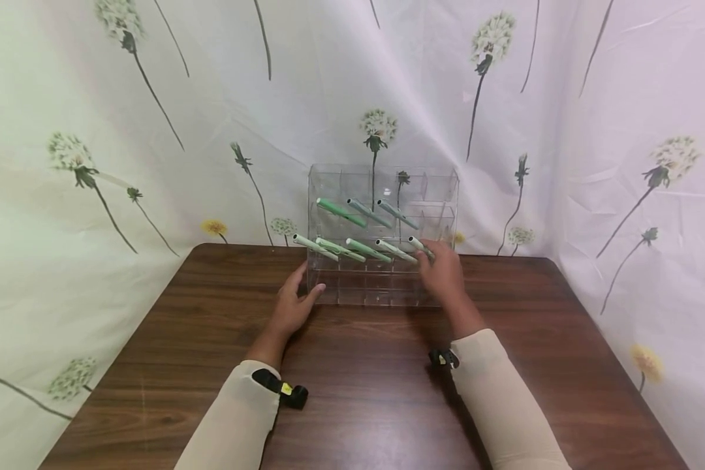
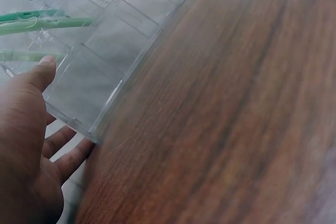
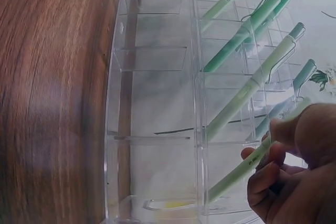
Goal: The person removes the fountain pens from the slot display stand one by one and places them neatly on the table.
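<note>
A clear plastic pen organizer (image 1: 364,287) with tiered compartments stands upright at the back of the table. My right hand (image 1: 444,271) pinches a pale green pen (image 3: 239,177) between thumb and fingers, at the right end of the middle tier; the pen's lower end is inside a compartment. My left hand (image 1: 294,307) holds the organizer's left side, its thumb at the front and the fingers along the side. Beside the held pen, several green pens (image 1: 369,250) lean in the middle tier. The upper tier holds a bright green pen (image 1: 341,212) and two grey-green pens (image 1: 369,212).
The brown wooden table (image 1: 358,378) extends in front of the organizer. A white curtain (image 1: 317,98) printed with dandelions hangs behind and around it. Black cameras are strapped to both wrists over pale sleeves (image 1: 235,411).
</note>
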Demonstrator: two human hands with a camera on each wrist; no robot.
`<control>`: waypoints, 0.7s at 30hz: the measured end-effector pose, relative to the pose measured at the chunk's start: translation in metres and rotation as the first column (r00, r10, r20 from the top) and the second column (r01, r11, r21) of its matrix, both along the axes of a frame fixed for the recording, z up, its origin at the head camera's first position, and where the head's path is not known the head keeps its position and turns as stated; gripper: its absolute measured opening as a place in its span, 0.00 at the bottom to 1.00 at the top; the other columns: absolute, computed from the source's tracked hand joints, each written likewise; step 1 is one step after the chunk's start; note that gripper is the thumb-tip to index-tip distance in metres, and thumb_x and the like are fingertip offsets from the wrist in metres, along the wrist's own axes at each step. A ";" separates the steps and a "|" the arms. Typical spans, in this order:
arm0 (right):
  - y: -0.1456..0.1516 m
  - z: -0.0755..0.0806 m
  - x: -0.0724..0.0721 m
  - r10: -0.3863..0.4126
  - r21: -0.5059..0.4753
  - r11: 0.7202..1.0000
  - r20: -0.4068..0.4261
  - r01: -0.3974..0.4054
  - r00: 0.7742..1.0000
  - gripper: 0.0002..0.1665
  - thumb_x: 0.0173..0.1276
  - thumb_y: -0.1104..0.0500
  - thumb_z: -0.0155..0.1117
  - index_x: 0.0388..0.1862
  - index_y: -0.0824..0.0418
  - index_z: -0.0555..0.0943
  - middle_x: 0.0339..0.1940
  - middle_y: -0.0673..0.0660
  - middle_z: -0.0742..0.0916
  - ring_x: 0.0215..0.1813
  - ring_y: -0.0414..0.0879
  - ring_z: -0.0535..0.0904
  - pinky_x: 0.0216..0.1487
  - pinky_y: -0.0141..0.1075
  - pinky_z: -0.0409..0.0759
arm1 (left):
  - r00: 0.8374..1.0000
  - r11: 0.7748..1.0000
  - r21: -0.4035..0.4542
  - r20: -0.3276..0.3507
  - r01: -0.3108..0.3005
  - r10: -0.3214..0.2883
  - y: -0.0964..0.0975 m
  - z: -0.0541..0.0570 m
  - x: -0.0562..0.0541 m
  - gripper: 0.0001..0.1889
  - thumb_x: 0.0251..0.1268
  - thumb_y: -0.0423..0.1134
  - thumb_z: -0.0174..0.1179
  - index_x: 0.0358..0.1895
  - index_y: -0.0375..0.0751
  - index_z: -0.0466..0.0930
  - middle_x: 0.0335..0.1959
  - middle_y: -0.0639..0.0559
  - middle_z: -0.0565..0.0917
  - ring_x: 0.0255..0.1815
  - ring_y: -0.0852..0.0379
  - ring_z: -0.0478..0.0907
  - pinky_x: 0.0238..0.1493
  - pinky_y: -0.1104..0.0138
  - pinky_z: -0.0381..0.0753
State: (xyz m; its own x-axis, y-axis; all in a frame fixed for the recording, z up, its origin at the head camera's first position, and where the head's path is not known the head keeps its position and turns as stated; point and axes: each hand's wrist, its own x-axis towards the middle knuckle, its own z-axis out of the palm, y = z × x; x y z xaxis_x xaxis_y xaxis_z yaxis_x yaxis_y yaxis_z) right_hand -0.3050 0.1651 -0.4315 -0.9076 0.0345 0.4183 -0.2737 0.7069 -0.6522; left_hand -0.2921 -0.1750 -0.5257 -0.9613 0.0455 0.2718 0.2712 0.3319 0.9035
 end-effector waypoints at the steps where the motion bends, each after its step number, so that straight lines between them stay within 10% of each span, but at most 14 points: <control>1: 0.000 0.000 0.001 -0.005 0.014 1.000 -0.004 0.005 1.000 0.15 0.81 0.62 0.67 0.61 0.63 0.89 0.57 0.68 0.90 0.62 0.65 0.86 0.63 0.61 0.84 | 1.000 1.000 -0.003 0.001 -0.002 0.002 0.000 0.000 0.001 0.39 0.79 0.44 0.69 0.87 0.46 0.63 0.81 0.35 0.71 0.82 0.35 0.70 0.72 0.40 0.81; 21: -0.005 0.025 0.019 -0.004 0.063 0.998 -0.359 0.029 0.933 0.13 0.79 0.69 0.67 0.59 0.69 0.87 0.52 0.69 0.91 0.52 0.66 0.89 0.53 0.59 0.88 | 1.000 0.999 -0.044 0.009 0.002 -0.002 0.000 0.003 0.003 0.40 0.81 0.46 0.68 0.89 0.48 0.60 0.82 0.35 0.69 0.82 0.35 0.70 0.73 0.41 0.81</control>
State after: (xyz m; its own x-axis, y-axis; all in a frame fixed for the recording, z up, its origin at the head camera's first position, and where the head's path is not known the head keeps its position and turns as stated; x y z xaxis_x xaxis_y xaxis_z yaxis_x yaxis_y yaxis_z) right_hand -0.2858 0.1602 -0.4067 -0.6964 0.0094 0.7176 -0.4684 0.7517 -0.4643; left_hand -0.2893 -0.1746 -0.5224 -0.9636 0.0594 0.2605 0.2636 0.3712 0.8903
